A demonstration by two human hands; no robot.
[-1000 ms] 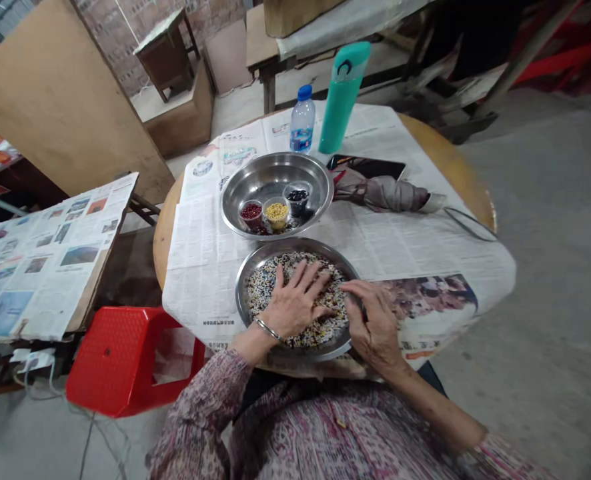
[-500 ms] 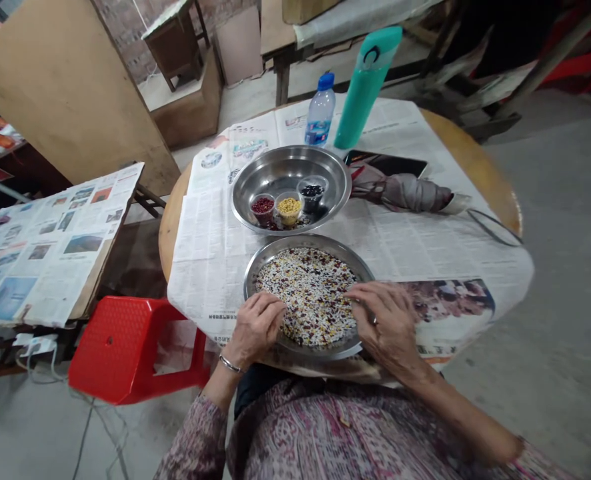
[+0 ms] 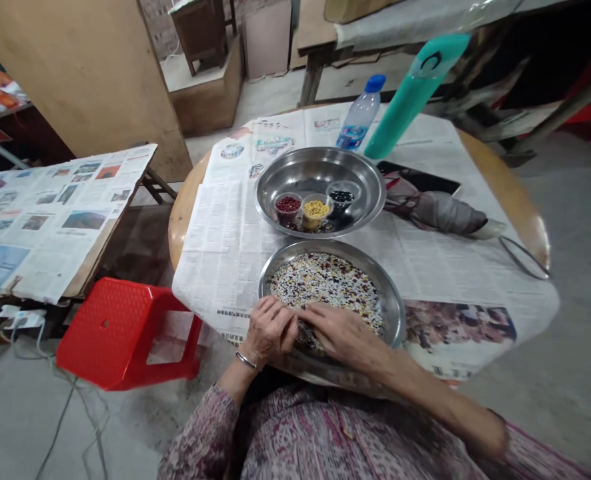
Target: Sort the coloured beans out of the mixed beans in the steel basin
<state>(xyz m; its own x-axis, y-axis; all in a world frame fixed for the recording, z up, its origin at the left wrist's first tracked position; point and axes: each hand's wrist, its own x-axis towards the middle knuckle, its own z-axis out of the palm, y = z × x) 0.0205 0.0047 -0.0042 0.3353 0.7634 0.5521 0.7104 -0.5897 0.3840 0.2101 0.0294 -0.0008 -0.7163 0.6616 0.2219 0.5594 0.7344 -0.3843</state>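
A round steel tray [image 3: 401, 313] near the table's front edge holds a mix of white grains and coloured beans [image 3: 325, 280]. My left hand [image 3: 270, 327] is at its near left rim, fingers curled together; what they hold, if anything, is hidden. My right hand [image 3: 343, 333] reaches across the near part of the tray, its fingertips meeting the left hand's, and I cannot make out anything between them. Behind sits a larger steel basin [image 3: 270, 173] with small clear cups of red beans [image 3: 288, 205], yellow beans [image 3: 316, 212] and black beans [image 3: 341, 197].
Beyond the basin stand a water bottle [image 3: 360, 113] and a teal flask [image 3: 415, 97]. A dark phone [image 3: 425, 179] and a folded grey umbrella [image 3: 443, 210] lie to the right on newspaper [image 3: 215, 253]. A red stool [image 3: 120, 333] stands left.
My right hand has moved left across the tray, from its right side to my left hand. The left hand stays by the near left rim. The view has shifted slightly.
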